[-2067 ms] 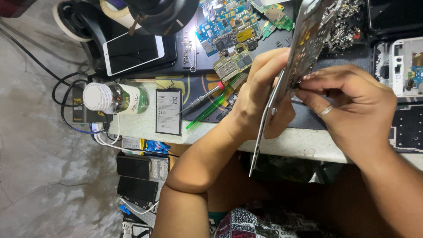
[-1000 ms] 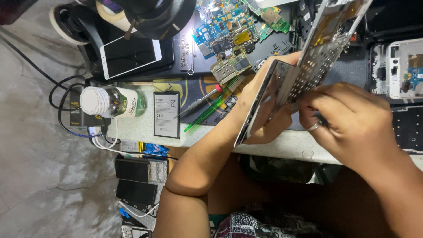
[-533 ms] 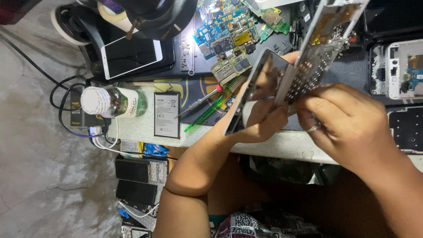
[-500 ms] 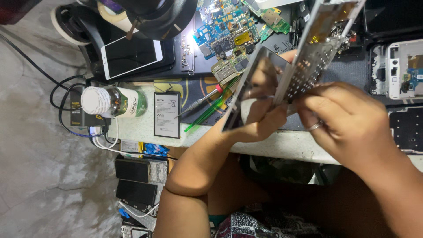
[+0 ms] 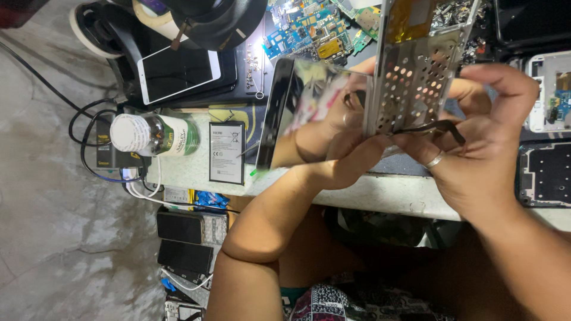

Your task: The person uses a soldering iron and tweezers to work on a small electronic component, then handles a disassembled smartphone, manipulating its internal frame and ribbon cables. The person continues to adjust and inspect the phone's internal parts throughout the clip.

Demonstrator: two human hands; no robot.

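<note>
I hold a taken-apart phone over the bench edge. My left hand (image 5: 342, 151) grips the glossy black screen panel (image 5: 294, 113), which is swung out to the left and mirrors the hand. My right hand (image 5: 476, 148), with a ring on one finger, holds the perforated silver metal frame (image 5: 416, 77) upright beside it. A thin dark flex ribbon (image 5: 437, 126) runs along the frame's lower edge between my right fingers. Screen and frame are spread apart like an open book, joined near my fingers.
On the bench lie a flat phone battery (image 5: 226, 153), a white-capped bottle on its side (image 5: 154, 135), a white phone (image 5: 178, 72), blue circuit boards (image 5: 309, 32) and phone back shells (image 5: 544, 172) at the right. Cables and more phones (image 5: 184, 241) lie on the floor.
The screen panel has swung away from the metal frame to the left, widening the gap. Both hands have risen slightly with the parts.
</note>
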